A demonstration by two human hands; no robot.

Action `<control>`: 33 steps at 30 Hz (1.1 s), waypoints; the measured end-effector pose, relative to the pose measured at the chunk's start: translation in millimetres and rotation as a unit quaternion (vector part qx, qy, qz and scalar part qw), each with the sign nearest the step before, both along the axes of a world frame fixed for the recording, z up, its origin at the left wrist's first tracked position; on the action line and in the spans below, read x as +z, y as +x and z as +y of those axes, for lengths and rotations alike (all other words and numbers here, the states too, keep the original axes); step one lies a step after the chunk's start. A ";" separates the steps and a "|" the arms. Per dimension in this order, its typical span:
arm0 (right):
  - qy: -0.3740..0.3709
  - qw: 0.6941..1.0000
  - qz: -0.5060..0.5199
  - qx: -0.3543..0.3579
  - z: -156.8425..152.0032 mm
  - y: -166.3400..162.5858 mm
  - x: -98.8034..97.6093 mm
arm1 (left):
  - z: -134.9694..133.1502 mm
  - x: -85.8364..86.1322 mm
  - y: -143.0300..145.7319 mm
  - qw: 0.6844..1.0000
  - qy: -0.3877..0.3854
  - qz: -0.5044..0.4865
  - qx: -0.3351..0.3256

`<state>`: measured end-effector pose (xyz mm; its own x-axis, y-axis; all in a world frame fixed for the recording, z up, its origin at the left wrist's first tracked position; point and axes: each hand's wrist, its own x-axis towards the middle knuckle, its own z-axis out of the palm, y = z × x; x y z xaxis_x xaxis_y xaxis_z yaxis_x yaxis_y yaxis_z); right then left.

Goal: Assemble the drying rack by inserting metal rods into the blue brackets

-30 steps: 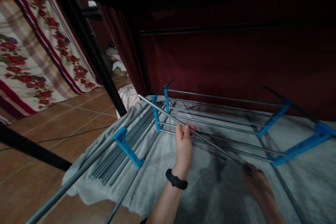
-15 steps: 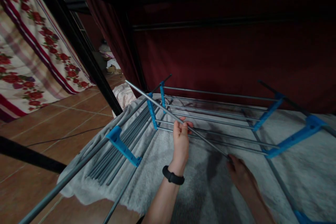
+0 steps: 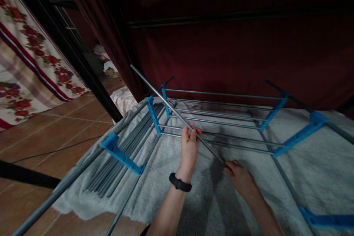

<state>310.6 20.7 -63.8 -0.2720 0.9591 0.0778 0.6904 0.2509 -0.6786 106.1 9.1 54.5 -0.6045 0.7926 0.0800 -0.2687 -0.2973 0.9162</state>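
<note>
A thin grey metal rod (image 3: pixel 155 89) slants from upper left to lower right in front of me. My left hand (image 3: pixel 190 143), with a black band on its wrist, pinches the rod near its middle. At the lower right end, my right hand (image 3: pixel 238 177) has its fingers closed on the same rod. Behind my hands stands a partly built rack of grey tubes with blue plastic brackets (image 3: pixel 298 134). Several crossbars (image 3: pixel 215 121) join its far brackets. A nearer blue bracket (image 3: pixel 121 155) on the left side bears no crossbar, and another blue bracket (image 3: pixel 329 218) sits at lower right.
Several loose grey rods (image 3: pixel 121 147) lie side by side on the grey blanket (image 3: pixel 166 184). A black bed post (image 3: pixel 91 77) rises at the left, beside the tiled floor (image 3: pixel 74 125). A dark red curtain (image 3: pixel 221 59) hangs behind the rack. Floral cloth (image 3: pixel 41 55) hangs far left.
The rod's upper end has risen and its slant is steeper. My right hand has moved left, closer to my left hand. Both hands still hold the rod; the view has shifted slightly.
</note>
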 end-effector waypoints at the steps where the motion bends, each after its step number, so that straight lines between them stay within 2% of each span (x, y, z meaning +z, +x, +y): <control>1: 0.002 0.998 -0.050 0.024 -1.0 -0.5 2.2 | 0.4 -0.5 0.3 1.000 -0.002 0.005 -0.002; 3: 0.006 0.991 -0.119 0.058 -2.8 -2.1 6.8 | 1.0 -1.5 0.9 1.000 -0.005 0.012 -0.008; 5: 0.002 0.987 -0.139 0.079 -4.2 -4.8 11.0 | 1.6 -2.7 1.8 1.000 -0.010 0.013 -0.016; 11: -0.018 0.985 -0.123 0.118 -10.2 -17.2 20.7 | 2.4 -8.2 5.9 0.999 -0.022 0.024 -0.029; 22: -0.069 0.984 -0.086 0.138 -25.3 -44.8 31.3 | 2.1 -15.1 17.8 0.993 -0.017 0.093 -0.071; 28: -0.102 0.983 0.025 0.152 -30.0 -54.9 41.7 | 0.7 -7.9 12.5 0.986 -0.022 0.118 -0.118; 33: -0.108 0.980 0.113 0.121 -17.0 -45.4 39.0 | 3.2 -2.3 -3.2 0.971 -0.026 0.210 -0.110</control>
<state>265.2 3.7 -24.7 -0.4924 0.8697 -0.0352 0.4545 0.2225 -0.8625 102.8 12.4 52.2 -0.3426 0.9085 0.2391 0.0809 -0.2250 0.9710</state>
